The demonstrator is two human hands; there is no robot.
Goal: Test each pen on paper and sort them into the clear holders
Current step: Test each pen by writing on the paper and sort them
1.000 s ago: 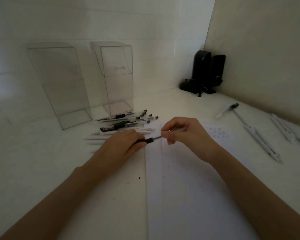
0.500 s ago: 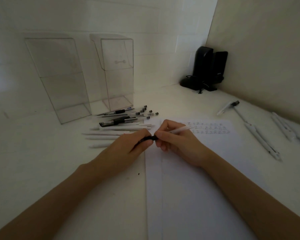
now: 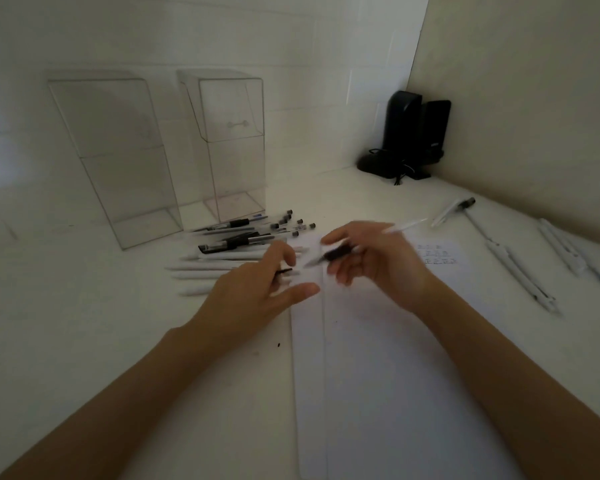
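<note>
My right hand (image 3: pixel 371 261) holds a white pen (image 3: pixel 340 252) with a black grip, its tip pointing left and its back end sticking out to the upper right. My left hand (image 3: pixel 260 289) pinches a small dark pen cap (image 3: pixel 284 271) just left of the tip; cap and pen are apart. Both hands hover over the top of a white paper sheet (image 3: pixel 378 375), which carries scribbled test marks (image 3: pixel 437 254) at its far right corner. A pile of pens (image 3: pixel 243 244) lies behind my left hand. Two clear holders (image 3: pixel 118 161) (image 3: pixel 232 147) stand upright at the back left.
A black device with a cable (image 3: pixel 409 136) sits in the back corner. Several white pens (image 3: pixel 520 271) lie along the right side near the wall. Walls close off the back and right.
The hands were joined on the capped pen; now they have pulled apart, the cap staying in my left hand and the pen in my right. The view has shifted slightly.
</note>
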